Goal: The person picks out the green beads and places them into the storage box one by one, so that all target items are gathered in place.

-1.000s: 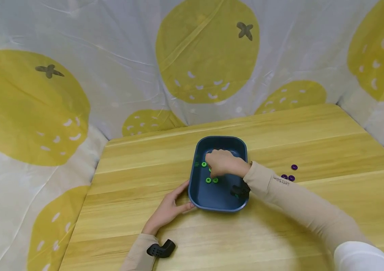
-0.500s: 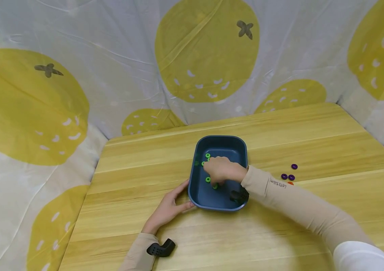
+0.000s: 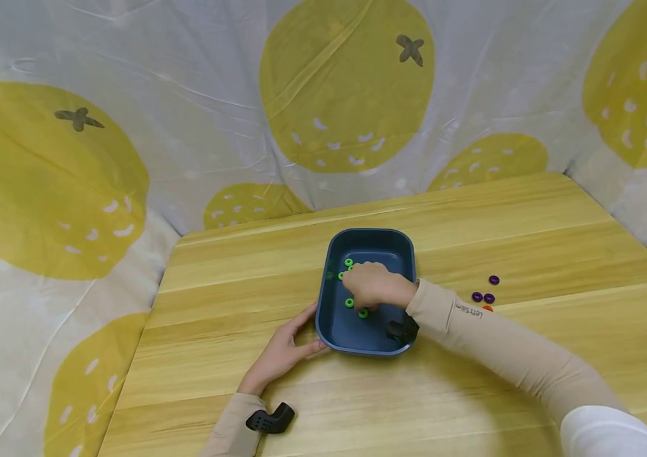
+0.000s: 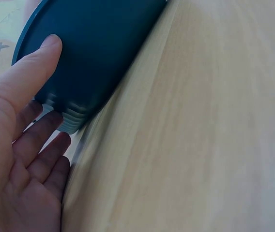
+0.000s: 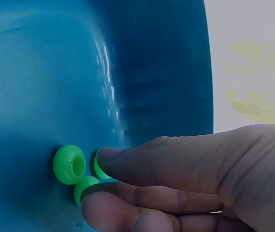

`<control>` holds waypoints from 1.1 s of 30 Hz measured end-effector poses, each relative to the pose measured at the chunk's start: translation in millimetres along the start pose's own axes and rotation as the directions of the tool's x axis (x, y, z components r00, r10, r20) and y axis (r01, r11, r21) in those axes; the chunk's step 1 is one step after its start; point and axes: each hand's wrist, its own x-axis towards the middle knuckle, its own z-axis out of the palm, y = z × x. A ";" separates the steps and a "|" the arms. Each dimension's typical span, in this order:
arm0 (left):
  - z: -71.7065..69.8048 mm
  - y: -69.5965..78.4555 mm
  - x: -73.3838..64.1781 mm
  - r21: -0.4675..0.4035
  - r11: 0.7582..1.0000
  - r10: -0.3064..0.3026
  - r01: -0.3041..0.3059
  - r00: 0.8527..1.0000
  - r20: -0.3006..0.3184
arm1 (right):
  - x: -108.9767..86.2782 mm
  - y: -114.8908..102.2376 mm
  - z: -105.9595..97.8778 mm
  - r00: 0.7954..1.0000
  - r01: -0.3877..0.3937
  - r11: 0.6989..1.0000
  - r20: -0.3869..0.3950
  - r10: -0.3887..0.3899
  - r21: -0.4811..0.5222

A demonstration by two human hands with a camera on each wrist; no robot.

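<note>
A dark blue rectangular tray (image 3: 366,346) stands on the wooden table, with several green beads (image 3: 349,303) inside. My left hand (image 3: 280,352) lies at the tray's near left corner, thumb on the outer wall in the left wrist view, fingers fairly straight beside it. Reaching inside, my right hand (image 3: 372,285) has its fingers bent down among the beads. The right wrist view shows one whole green bead (image 5: 69,164) and two partly covered by thumb and index finger. A gap shows between those fingertips; whether they pinch a bead is unclear.
To the right of the tray lie three purple beads (image 3: 489,298). An orange bead (image 3: 488,308) peeks out behind the right sleeve. A cloth with yellow fruit print (image 3: 346,89) hangs behind the table (image 3: 232,279).
My right hand has shifted slightly nearer to me inside the tray, uncovering green beads at the upper left. One green bead sits a little nearer. The left hand stays put.
</note>
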 end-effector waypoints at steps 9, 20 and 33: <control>-0.1 -2.3 -1.3 -0.002 1.000 -0.005 0.005 1.000 -0.003 | -1.7 1.4 -3.2 1.000 -0.006 1.000 -0.020 0.006 0.010; 4.6 -0.3 -0.2 -0.017 1.000 -0.007 0.007 1.000 -0.001 | -41.6 41.2 -35.9 0.963 0.053 0.987 -0.268 -0.011 0.150; 0.8 1.3 0.4 0.008 1.000 -0.010 0.010 1.000 -0.009 | -104.1 120.5 7.1 0.942 0.056 0.854 -0.310 0.126 0.518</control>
